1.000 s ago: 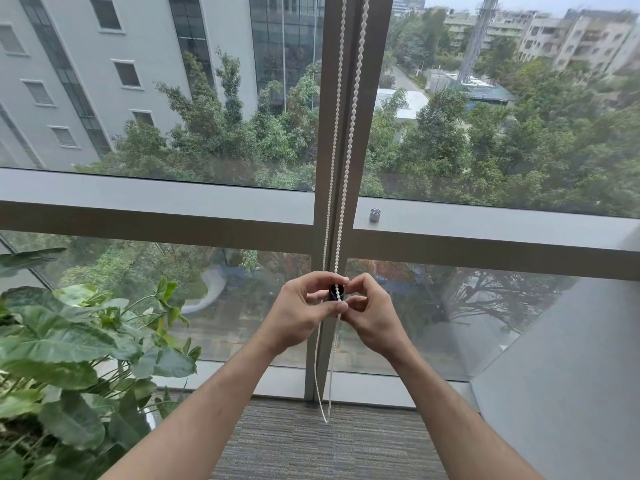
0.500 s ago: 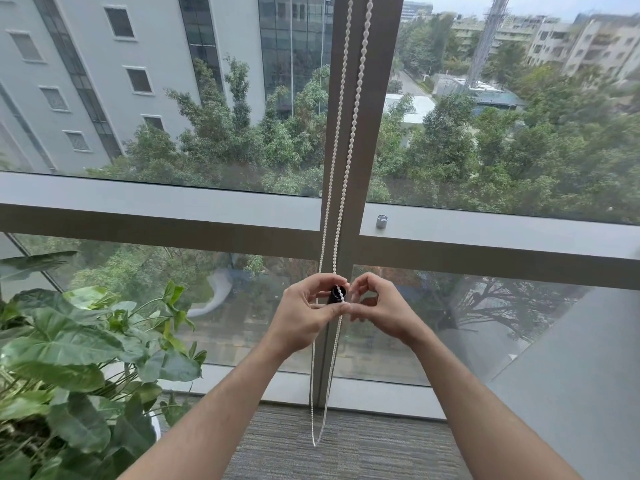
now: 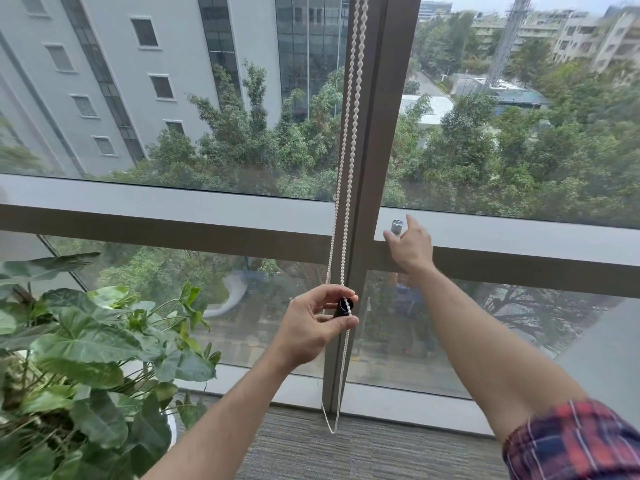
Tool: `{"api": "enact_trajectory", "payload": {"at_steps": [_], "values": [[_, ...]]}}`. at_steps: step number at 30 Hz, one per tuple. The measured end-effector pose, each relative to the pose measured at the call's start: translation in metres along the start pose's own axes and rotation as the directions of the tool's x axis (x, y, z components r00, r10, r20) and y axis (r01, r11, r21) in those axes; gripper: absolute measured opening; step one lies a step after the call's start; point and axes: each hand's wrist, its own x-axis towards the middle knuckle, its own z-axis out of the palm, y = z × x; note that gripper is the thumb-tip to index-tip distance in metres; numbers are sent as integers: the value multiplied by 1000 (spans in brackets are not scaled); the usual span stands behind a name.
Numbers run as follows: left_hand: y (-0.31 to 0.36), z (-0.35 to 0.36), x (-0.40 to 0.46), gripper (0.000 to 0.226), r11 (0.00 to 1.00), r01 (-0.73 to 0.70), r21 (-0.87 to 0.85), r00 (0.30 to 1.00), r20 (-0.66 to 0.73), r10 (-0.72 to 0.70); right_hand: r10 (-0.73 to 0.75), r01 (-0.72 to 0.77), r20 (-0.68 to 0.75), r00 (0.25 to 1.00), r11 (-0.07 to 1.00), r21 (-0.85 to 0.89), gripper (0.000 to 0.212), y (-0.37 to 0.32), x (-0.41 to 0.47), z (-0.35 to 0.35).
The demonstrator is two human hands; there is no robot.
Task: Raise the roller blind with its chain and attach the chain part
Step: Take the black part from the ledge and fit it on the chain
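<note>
A white beaded chain (image 3: 349,140) hangs in a double strand down the dark window mullion (image 3: 381,133), its loop ending just above the carpet. My left hand (image 3: 313,323) pinches a small black cylindrical part (image 3: 343,307) with the chain running through it, at mid height before the mullion. My right hand (image 3: 410,247) is stretched out to the grey window ledge (image 3: 519,233), fingers spread around a small silver cylindrical part (image 3: 397,226) standing there; thumb and forefinger flank it, and I cannot tell if they touch it. The blind itself is out of view.
A large leafy potted plant (image 3: 79,358) fills the lower left, close to my left forearm. Grey carpet (image 3: 363,452) runs along the window base. A slanted grey panel (image 3: 602,368) stands at the lower right. Glass panes show buildings and trees outside.
My right hand has left the black part and chain and moved up and right to the silver part on the ledge. My left hand still holds the black part.
</note>
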Motion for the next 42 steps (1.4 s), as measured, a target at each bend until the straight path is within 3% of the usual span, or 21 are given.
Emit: {"api": "enact_trajectory", "payload": {"at_steps": [6, 12, 17, 20, 28, 32, 42], "values": [[-1, 1, -3, 33, 1000, 7, -11, 1000, 10, -7, -7, 16, 53, 999, 986, -167, 50, -3, 10, 0], [-1, 5, -4, 32, 1000, 8, -28, 1000, 18, -7, -55, 55, -2, 998, 991, -120, 27, 1, 8, -1], [0, 7, -3, 32, 1000, 6, -24, 1000, 30, -6, 6, -8, 13, 1000, 985, 173, 22, 8, 0, -3], [1, 10, -1, 33, 1000, 5, -18, 1000, 27, -5, -32, 24, 18, 999, 947, 319, 20, 7, -24, -6], [2, 19, 6, 38, 998, 1, -59, 1000, 4, -1, -182, 68, 89, 979, 712, 699, 19, -6, -112, -22], [4, 21, 7, 41, 996, 3, -85, 1000, 6, -2, -321, 165, 74, 944, 654, 738, 27, -6, -140, -34], [10, 22, 8, 50, 989, -26, -147, 999, 36, 31, -476, 298, 101, 874, 688, 662, 25, -8, -169, -42]]}}
